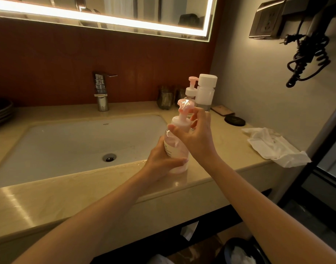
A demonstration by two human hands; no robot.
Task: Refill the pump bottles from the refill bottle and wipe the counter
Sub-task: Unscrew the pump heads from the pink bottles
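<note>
**Both hands on the near pump bottle**

The pump bottle (175, 147) stands nearly upright on the bench (49, 199) edge, just right of the sink (77, 141), with its pink pump on top. Its clear body shows pinkish liquid; the level is unclear. The left hand (161, 161) has its fingers clamped round the lower body. The right hand (196, 138) has its fingers curled round the pump collar. Behind stand a second pump bottle (191, 92) and a white-capped refill bottle (205, 92), both upright. A white cloth (273, 145) lies to the right
</note>
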